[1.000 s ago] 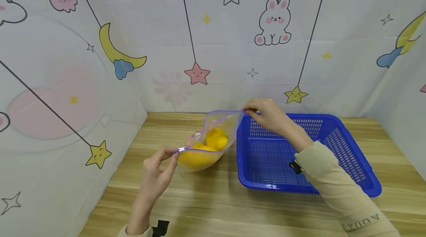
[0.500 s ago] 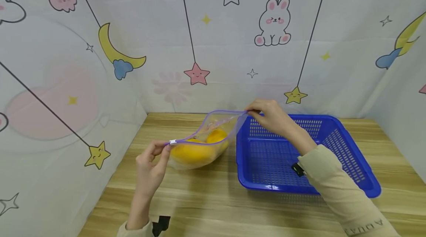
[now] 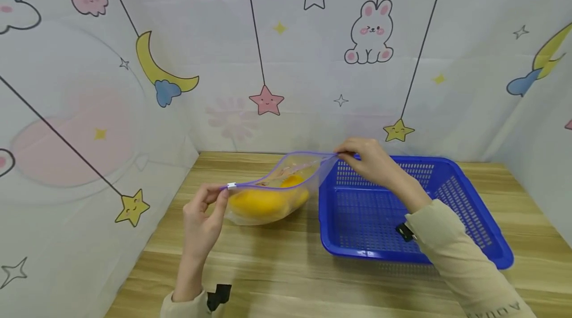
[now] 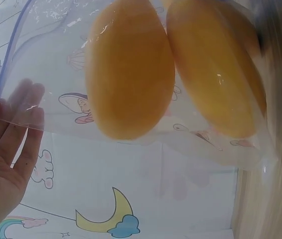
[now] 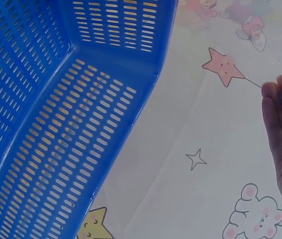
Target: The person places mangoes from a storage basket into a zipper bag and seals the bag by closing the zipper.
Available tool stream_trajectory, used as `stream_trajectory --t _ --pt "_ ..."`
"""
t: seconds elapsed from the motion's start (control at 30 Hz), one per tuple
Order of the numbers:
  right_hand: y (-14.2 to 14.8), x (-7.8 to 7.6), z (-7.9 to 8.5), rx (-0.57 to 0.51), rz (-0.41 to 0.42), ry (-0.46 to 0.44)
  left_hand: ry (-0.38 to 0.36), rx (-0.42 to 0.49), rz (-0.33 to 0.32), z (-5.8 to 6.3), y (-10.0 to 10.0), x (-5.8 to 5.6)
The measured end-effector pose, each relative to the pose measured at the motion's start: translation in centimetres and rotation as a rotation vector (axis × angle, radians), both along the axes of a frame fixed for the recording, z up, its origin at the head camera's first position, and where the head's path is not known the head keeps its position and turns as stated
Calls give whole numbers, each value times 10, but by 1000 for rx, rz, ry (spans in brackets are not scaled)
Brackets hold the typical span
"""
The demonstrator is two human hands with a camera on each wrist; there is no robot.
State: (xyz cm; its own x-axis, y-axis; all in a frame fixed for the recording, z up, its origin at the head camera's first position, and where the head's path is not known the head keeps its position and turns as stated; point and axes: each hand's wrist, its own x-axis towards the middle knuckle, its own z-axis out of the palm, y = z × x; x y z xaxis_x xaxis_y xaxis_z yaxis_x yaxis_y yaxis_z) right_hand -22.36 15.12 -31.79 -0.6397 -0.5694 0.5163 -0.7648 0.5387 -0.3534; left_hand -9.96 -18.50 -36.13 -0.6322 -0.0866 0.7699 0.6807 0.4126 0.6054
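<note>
Some yellow fruits, exact count unclear, inside the translucent bag

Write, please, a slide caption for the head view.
Left hand and right hand hold open a clear slider bag of yellow fruit beside a blue basket.

A clear plastic bag with purple zip edge and cartoon prints is stretched over the wooden table, between the left hand, which pinches it next to the white slider, and the right hand, which pinches its other top corner. I see its mouth gaping, and inside at least two big, oval yellow fruits side by side.
</note>
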Motion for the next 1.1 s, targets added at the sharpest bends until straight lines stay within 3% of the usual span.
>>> stream_trajectory --t 0.27,0.5,1.1 --pt "3 1 -4 -15 1 6 -11 6 -4 2 0 -1" --pt "5 1 -6 -10 -6 -4 -65 55 9 -2 -1 -2" --pt "9 1 -9 -29 18 12 -64 173 -13 -4 3 -5"
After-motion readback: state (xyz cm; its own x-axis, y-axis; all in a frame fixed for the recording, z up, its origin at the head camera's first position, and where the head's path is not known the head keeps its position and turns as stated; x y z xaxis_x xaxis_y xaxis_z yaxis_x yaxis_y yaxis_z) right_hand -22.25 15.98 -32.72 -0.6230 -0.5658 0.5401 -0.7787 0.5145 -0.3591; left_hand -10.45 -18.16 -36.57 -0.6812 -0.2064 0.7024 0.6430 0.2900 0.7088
